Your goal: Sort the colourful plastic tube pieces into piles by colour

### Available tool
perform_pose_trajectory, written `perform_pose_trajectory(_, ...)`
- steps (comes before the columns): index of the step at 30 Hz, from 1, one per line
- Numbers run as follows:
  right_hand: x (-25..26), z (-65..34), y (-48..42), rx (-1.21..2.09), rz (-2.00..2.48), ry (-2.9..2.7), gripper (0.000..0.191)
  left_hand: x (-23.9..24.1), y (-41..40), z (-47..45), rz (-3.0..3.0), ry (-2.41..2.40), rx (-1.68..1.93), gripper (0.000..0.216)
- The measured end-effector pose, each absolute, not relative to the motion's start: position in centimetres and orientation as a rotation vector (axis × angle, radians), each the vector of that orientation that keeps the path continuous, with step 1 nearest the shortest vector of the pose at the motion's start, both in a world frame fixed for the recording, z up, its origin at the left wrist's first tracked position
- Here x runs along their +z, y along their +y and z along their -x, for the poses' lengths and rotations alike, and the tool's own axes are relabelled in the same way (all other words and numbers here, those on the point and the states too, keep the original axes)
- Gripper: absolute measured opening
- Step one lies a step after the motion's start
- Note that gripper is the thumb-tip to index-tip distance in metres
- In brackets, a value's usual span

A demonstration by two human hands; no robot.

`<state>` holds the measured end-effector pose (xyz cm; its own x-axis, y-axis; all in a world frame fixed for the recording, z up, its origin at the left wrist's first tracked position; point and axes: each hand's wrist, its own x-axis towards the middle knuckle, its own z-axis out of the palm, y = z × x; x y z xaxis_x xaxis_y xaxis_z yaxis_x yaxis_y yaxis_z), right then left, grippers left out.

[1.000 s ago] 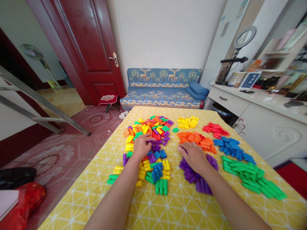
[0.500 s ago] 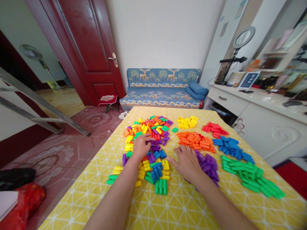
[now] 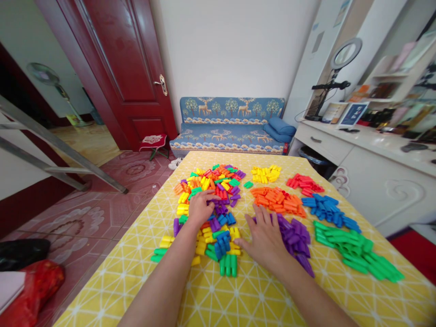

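Two bare hands work among coloured pieces on a yellow tablecloth (image 3: 211,299); clock directions are read from the right hand, with 12 towards the sofa (image 3: 231,131). The right hand (image 3: 267,236) lies palm down, fingers well spread, beside the purple pile (image 3: 298,238) at 3 o'clock; no piece shows in its grip, though its underside is hidden. The left hand (image 3: 201,208), at 10 o'clock, is half curled over the mixed heap (image 3: 218,175), next to loose purple pieces (image 3: 221,207); whether it pinches one cannot be told. Good handling probably calls for a low, flat right palm that gathers the purple pile's edge without nudging the orange pile (image 3: 277,200) at 1 o'clock, and for left fingertips that lift single pieces rather than rake the heap. The purple pieces are glossy, short and tubular, some with hollow ends, lying at varied angles. The green pile (image 3: 357,250) lies beyond them towards 3 o'clock, the blue pile (image 3: 330,210) at 2, and the yellow pile (image 3: 266,174) at 12.
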<state>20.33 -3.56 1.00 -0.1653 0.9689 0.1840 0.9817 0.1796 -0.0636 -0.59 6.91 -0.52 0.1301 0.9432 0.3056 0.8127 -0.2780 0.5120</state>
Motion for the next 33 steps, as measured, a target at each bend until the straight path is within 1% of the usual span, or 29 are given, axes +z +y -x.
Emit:
perform_pose_trajectory(2, 0.4, -20.3, -4.0, -0.102, 1.887, -2.294, 0.067, -0.5, 6.9, 0.6, -2.186, 1.733, 0.860, 0.043)
perform_pose_trajectory(6, -0.3, -21.2, -4.1, -0.096, 1.904, -2.347, 0.052, -0.7, 7.0, 0.6, -2.188, 1.731, 0.864, 0.043)
perform_pose_trajectory(9, -0.6, -22.4, -4.2, -0.133, 1.851, -2.358, 0.046, -0.7, 7.0, 0.7, -2.194, 1.722, 0.877, 0.043)
perform_pose_trajectory(13, -1.0, -23.8, -4.4, -0.176, 1.776, -2.363, 0.043, -0.7, 7.0, 0.7, -2.183, 1.722, 0.870, 0.044)
perform_pose_trajectory(21, -0.8, -24.2, -4.5, -0.199, 1.819, -2.336, 0.040, -0.7, 6.9, 0.6, -2.171, 1.733, 0.861, 0.044)
perform_pose_trajectory(24, 0.0, -22.8, -4.2, -0.093, 1.794, -2.306, 0.037, -0.6, 6.9, 0.6, -2.182, 1.736, 0.863, 0.043)
perform_pose_trajectory(27, 0.5, -20.5, -3.5, 0.161, 1.692, -2.237, 0.035, -0.5, 6.9, 0.6, -2.190, 1.734, 0.863, 0.044)
perform_pose_trajectory(30, 0.1, -18.2, -2.3, 0.390, 1.611, -2.119, 0.041, -0.5, 6.8, 0.6, -2.192, 1.726, 0.861, 0.044)
perform_pose_trajectory(33, -0.8, -16.7, -1.3, 0.457, 1.583, -2.030, 0.048, -0.5, 6.8, 0.6, -2.187, 1.722, 0.859, 0.042)
